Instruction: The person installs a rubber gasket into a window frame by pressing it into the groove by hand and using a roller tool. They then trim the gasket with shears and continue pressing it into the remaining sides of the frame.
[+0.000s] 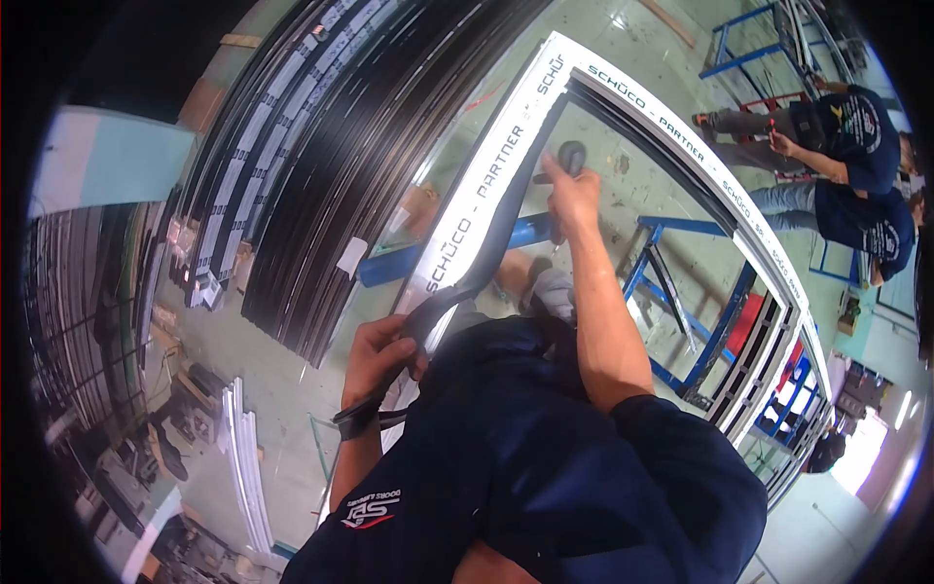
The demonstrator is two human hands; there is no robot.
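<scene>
A large frame [479,190] covered in white film printed "SCHÜCO - PARTNER" lies in front of me. A black rubber gasket strip [510,209] runs along the inner edge of its left side and curves back toward me. My left hand [381,352] pinches the near part of this strip beside the frame, and a black loop hangs by the wrist. Inside the frame opening, close to the strip, my right hand [574,198] is closed around a black tool with a rounded end [572,156]; its exact kind is unclear.
Blue stands [671,292] and a blue bar [389,268] are under the frame. Long dark profiles [331,175] are stacked to the left, with white strips [245,462] nearer me. Two people in dark shirts [869,136] stand at the right by another blue stand [744,49].
</scene>
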